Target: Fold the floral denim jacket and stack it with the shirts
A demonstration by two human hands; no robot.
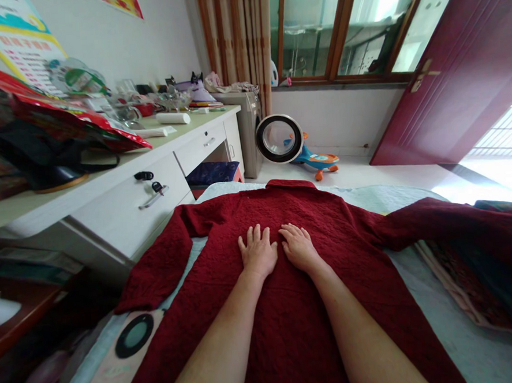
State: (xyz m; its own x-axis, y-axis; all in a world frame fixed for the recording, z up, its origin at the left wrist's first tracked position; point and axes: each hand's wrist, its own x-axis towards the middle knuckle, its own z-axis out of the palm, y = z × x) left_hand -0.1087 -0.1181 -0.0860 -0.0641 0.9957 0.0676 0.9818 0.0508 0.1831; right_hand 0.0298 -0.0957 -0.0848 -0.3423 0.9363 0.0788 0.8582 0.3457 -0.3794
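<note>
A dark red long-sleeved garment (289,305) lies spread out on a light blue bed cover (417,274), its collar at the far end and its sleeves out to both sides. My left hand (258,251) rests flat on the upper middle of the garment with fingers spread. Close beside it on the right, my right hand (298,245) also lies on the cloth, fingers stretched out. Neither hand holds anything. The right sleeve reaches over a stack of folded clothes (474,282).
Along the left stands a white desk (200,131) with drawers, keys and many items on top. Beyond the bed are a washing machine (248,128) with its round door open and a blue ride-on toy (317,159). A red door (439,70) stands at the right.
</note>
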